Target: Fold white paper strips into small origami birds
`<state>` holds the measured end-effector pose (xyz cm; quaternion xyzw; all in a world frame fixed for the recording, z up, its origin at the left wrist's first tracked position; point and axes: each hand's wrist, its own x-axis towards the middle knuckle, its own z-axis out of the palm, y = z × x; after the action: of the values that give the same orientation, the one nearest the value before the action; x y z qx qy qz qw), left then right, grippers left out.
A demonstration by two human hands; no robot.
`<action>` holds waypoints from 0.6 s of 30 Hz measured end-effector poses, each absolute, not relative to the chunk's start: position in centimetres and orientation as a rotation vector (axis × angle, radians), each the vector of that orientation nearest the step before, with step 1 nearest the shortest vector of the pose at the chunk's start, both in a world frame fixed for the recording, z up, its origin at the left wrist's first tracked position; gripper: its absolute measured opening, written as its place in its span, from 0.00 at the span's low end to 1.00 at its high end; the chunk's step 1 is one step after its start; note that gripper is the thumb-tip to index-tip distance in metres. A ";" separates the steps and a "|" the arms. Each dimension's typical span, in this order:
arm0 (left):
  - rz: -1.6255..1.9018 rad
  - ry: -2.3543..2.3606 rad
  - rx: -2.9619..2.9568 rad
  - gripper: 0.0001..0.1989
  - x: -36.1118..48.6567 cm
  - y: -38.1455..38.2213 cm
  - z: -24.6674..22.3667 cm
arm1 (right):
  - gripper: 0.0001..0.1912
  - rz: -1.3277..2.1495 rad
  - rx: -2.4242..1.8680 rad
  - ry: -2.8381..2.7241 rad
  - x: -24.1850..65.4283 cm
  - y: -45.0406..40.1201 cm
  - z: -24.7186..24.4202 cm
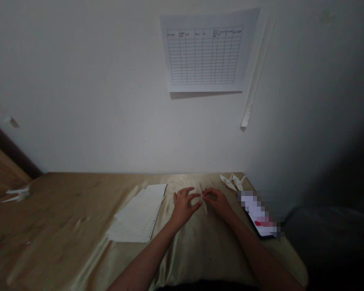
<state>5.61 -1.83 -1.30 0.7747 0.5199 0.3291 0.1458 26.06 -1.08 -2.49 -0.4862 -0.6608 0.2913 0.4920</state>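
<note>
- plain pale wall (pixel 79 81), dim light, dark right side
- printed grid sheet (pixel 205 56) on wall
- whitish strip (pixel 257 72) beside sheet
- table, gold-tan satiny cloth (pixel 63 210)

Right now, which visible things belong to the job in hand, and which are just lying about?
In the job:
thin pale piece
left hand
right hand
probably paper stack, folded white shapes

Apparently just about:
phone
wall chart
white scraps at left

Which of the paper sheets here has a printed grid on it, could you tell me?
The sheet up on the wall: it shows ruled rows and columns, while the loose sheets on the table show no grid.
</note>
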 end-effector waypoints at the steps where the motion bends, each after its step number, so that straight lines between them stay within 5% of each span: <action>1: 0.946 1.511 2.219 0.16 5.7 -1.9 -1.2 | 0.07 0.720 -1.180 -1.599 26.0 -1.1 -2.4; 18: 0.967 1.628 2.171 0.16 6.3 -2.4 -0.5 | 0.03 0.684 -1.296 -1.617 25.4 -1.1 -2.1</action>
<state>6.26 -2.39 -0.45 0.7472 0.5603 0.3329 0.1299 25.45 -1.13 -2.15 -0.5268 -0.6574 0.2781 0.4614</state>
